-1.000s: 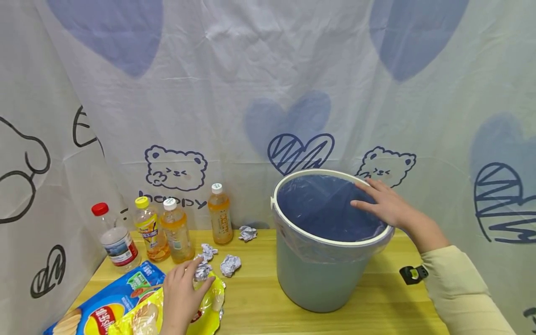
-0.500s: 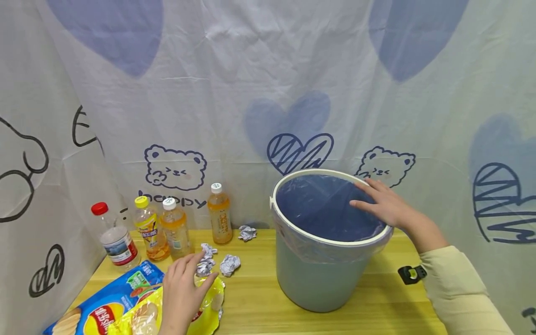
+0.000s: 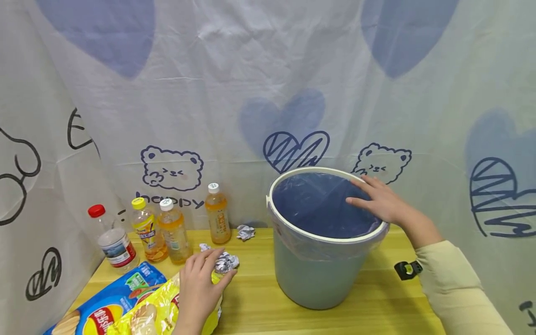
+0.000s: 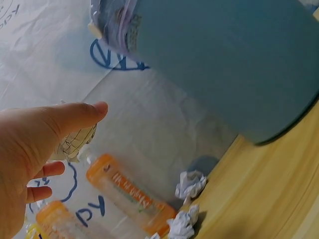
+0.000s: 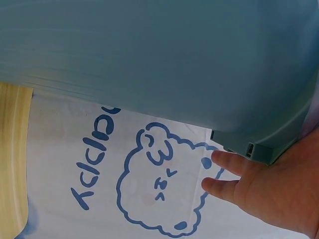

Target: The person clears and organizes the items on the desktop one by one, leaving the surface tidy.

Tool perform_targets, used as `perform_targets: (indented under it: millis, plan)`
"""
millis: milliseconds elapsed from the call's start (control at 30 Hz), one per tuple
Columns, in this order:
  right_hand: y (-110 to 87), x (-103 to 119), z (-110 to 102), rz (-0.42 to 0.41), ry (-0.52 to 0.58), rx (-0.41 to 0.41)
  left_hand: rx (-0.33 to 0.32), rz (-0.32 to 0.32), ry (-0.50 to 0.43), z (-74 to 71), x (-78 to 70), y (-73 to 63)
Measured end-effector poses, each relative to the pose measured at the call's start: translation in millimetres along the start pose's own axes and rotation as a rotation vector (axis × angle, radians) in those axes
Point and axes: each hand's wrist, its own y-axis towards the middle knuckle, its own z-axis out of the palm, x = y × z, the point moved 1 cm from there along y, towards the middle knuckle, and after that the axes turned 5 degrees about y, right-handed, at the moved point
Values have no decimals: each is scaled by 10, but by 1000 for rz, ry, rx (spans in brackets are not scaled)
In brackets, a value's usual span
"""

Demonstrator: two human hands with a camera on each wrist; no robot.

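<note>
My left hand [image 3: 201, 284] is over a yellow chip bag [image 3: 165, 304] in the head view. Between its thumb and fingers it pinches a crumpled paper ball [image 4: 77, 142], largely hidden behind the thumb in the left wrist view. Other paper balls [image 3: 245, 232] lie on the table close to that hand. On the right, my right hand [image 3: 383, 202] grips the rim of a grey-green trash bin [image 3: 316, 279] lined with a clear bag. Its thumb shows inside the opening, while two fingers [image 5: 224, 189] extend outside, below the rim.
Several bottles stand at the back left: a red-capped one [image 3: 117, 249], a yellow-capped one [image 3: 150, 235] and white-capped ones [image 3: 217, 216]. A blue chip bag [image 3: 113, 298] lies at the front left. A printed curtain [image 3: 234, 158] hangs behind the wooden table [image 3: 251, 307].
My left hand has moved right and closed on a paper ball, lifting it toward the neighbouring one. The right hand stays at the bin's rim. The head view has shifted slightly.
</note>
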Motion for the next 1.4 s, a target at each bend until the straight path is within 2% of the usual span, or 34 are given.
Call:
perform_targets:
  millis: [433,767,1000,1400]
  plan:
    - [0,23,-15,-3,1,-6,-74,104,-49,10,-158,207]
    - [3,12,-22,12,-3,-7,-166,226,-69,-45,-200,447]
    - [5,11,-15,23,-16,-7,-157,255,-82,-134,-241,618]
    - [6,20,-5,-1,-92,8,-176,336,-95,-268,-405,937]
